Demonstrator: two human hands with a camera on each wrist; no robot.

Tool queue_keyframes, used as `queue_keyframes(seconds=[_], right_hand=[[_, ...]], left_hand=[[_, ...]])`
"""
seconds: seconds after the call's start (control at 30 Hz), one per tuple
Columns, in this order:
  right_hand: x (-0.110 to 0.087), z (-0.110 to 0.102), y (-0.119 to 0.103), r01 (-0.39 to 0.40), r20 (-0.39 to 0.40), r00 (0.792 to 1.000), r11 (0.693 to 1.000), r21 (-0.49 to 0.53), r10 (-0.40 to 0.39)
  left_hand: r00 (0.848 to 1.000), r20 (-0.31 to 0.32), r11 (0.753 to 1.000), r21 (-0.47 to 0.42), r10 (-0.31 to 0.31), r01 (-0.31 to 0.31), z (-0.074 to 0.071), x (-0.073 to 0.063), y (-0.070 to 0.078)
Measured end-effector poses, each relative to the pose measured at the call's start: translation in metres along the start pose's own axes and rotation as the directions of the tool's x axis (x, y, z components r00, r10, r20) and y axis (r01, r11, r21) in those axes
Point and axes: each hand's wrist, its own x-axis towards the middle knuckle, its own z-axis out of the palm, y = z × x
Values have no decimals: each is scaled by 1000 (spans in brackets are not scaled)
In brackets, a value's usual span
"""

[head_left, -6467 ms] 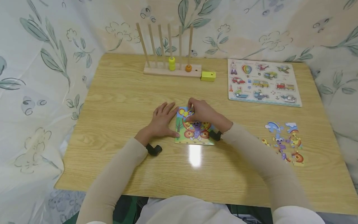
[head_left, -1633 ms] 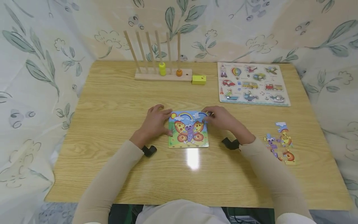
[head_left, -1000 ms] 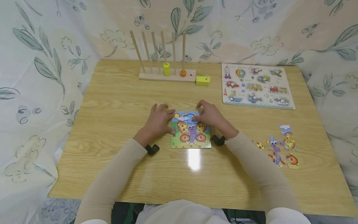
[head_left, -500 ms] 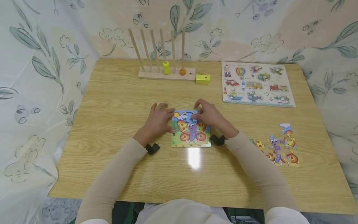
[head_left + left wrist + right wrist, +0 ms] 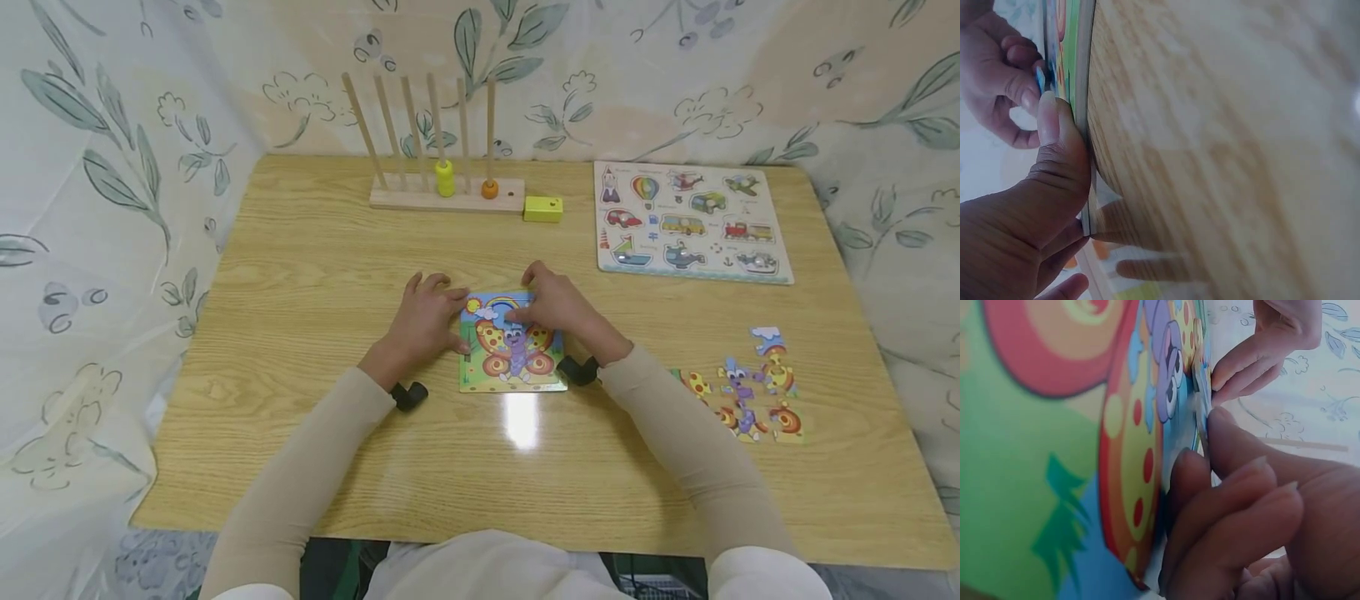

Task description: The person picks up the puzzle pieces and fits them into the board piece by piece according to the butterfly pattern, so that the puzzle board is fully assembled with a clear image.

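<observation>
In the head view, a butterfly jigsaw board (image 5: 491, 379) lies flat on the table. My left hand (image 5: 422, 321) holds its left side, thumb on the edge and fingers at the upper-left corner. In the left wrist view, the left thumb (image 5: 1063, 162) presses on the board's rim. My right hand (image 5: 562, 304) is over the board's upper part and pinches a small puzzle piece (image 5: 1202, 419) between thumb and finger, mostly hidden by the hand from above. The piece's blue part (image 5: 1041, 80) shows in the left wrist view, close to the board's face.
Loose butterfly puzzle pieces (image 5: 780, 375) lie at the right, some partly behind the right sleeve. Behind stand a peg rack (image 5: 450, 200) with yellow and orange beads, a yellow block (image 5: 543, 209), and a vehicle puzzle board (image 5: 693, 221). A patterned sheet (image 5: 315, 100) hangs at the back.
A rainbow piece has left the loose group since the oldest frame. My right hand has moved from the board's upper-right corner leftward over its top with a piece. The left hand has stayed nearly still.
</observation>
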Motion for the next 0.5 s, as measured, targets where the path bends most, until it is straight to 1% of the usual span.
queue_keyframes(seconds=[0.23, 0.5], right_hand=[[4, -3, 4, -28, 7, 1000, 1000, -6, 28], [6, -8, 4, -16, 37, 999, 999, -33, 17]], left_hand=[[1000, -7, 1000, -16, 5, -5, -1, 0, 0], [1000, -9, 1000, -31, 5, -5, 2, 0, 0]])
